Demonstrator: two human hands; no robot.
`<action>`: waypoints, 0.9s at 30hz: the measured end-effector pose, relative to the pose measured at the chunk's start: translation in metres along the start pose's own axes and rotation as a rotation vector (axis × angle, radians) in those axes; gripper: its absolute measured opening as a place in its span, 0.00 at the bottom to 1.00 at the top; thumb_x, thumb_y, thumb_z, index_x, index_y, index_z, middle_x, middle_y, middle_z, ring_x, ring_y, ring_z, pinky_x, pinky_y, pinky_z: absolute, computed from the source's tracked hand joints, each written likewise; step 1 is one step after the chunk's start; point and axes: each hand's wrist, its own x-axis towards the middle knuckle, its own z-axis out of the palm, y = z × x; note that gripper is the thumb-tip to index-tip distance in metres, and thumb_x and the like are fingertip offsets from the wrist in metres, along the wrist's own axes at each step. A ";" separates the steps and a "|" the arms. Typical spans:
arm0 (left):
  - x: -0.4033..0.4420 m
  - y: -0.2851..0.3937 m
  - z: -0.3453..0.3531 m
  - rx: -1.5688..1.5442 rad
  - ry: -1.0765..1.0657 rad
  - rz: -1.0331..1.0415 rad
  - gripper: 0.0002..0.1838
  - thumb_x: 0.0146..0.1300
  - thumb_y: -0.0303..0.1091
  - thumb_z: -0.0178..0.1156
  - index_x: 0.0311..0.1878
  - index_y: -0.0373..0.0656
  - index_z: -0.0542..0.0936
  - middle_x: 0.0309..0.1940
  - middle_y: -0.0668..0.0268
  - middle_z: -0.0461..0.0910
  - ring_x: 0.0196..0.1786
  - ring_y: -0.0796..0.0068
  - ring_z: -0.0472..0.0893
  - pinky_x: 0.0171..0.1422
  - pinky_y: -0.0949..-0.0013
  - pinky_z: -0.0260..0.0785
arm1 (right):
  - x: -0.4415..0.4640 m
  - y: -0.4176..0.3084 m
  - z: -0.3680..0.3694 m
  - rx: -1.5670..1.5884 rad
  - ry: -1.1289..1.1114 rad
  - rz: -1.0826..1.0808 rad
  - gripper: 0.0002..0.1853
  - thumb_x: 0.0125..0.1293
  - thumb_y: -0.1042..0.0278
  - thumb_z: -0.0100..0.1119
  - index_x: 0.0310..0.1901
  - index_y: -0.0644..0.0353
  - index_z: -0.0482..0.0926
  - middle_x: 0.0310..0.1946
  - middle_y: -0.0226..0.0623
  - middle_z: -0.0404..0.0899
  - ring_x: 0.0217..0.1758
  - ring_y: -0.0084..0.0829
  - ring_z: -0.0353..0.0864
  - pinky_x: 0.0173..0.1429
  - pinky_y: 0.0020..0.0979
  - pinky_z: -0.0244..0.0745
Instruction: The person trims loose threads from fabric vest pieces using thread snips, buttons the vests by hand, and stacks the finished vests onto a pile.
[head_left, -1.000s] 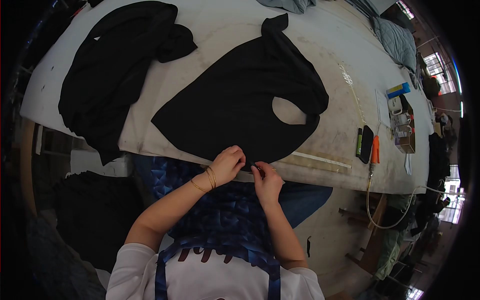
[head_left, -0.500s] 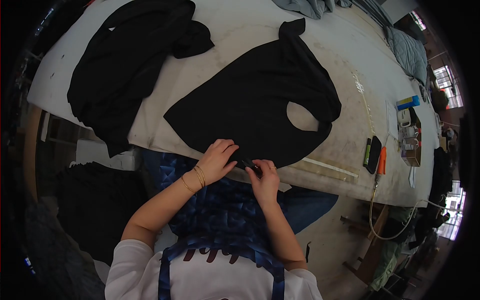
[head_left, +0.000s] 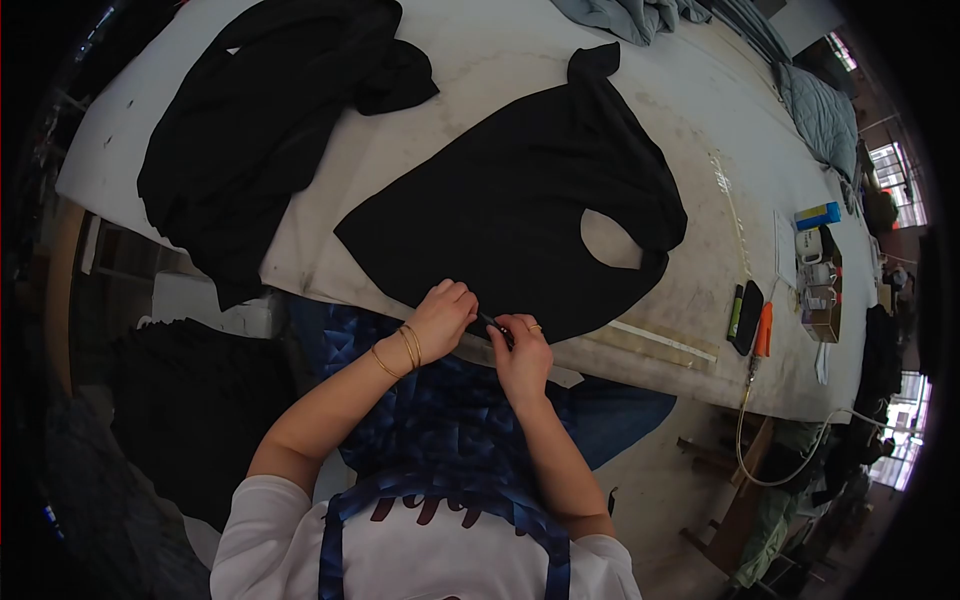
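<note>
Moved: left hand [head_left: 443, 316], closer to right hand [head_left: 523, 354]; fingers at near edge of black cloth [head_left: 485, 225], grip unclear. Right: clamped on small dark tool [head_left: 507, 337], slanting toward left fingertips. Cloth: on table [head_left: 480, 60], beyond both.

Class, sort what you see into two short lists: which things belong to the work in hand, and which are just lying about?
In use:
- black cloth with a round opening, at both hands
- small dark object in the right hand

Apparently lying about:
- other black cloth
- orange-handled tool
- blue item
</note>
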 end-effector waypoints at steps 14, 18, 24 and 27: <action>-0.029 -0.041 -0.056 0.360 0.321 -0.235 0.07 0.54 0.24 0.60 0.37 0.37 0.76 0.42 0.58 0.73 0.46 0.54 0.72 0.51 0.60 0.68 | 0.018 -0.013 0.010 0.130 -0.016 -0.008 0.10 0.57 0.70 0.67 0.39 0.63 0.80 0.35 0.36 0.77 0.31 0.28 0.79 0.36 0.26 0.74; -0.023 -0.027 -0.055 0.143 0.294 0.008 0.09 0.55 0.26 0.61 0.39 0.38 0.76 0.44 0.58 0.73 0.47 0.57 0.72 0.51 0.60 0.67 | 0.023 -0.026 0.019 0.104 -0.097 -0.040 0.10 0.57 0.67 0.66 0.39 0.62 0.80 0.36 0.35 0.77 0.33 0.31 0.81 0.37 0.29 0.76; -0.021 -0.040 -0.042 0.142 -0.030 -0.109 0.05 0.56 0.28 0.60 0.35 0.42 0.76 0.36 0.62 0.73 0.44 0.61 0.72 0.46 0.61 0.65 | 0.023 -0.030 0.027 0.064 -0.158 -0.073 0.10 0.58 0.65 0.65 0.38 0.60 0.80 0.36 0.33 0.78 0.33 0.33 0.81 0.37 0.33 0.76; -0.022 -0.041 -0.042 0.103 0.011 -0.091 0.03 0.57 0.29 0.60 0.33 0.43 0.75 0.33 0.63 0.72 0.42 0.60 0.71 0.44 0.61 0.63 | 0.024 -0.034 0.030 0.051 -0.167 -0.078 0.09 0.58 0.65 0.65 0.37 0.59 0.80 0.36 0.33 0.78 0.33 0.34 0.81 0.36 0.34 0.76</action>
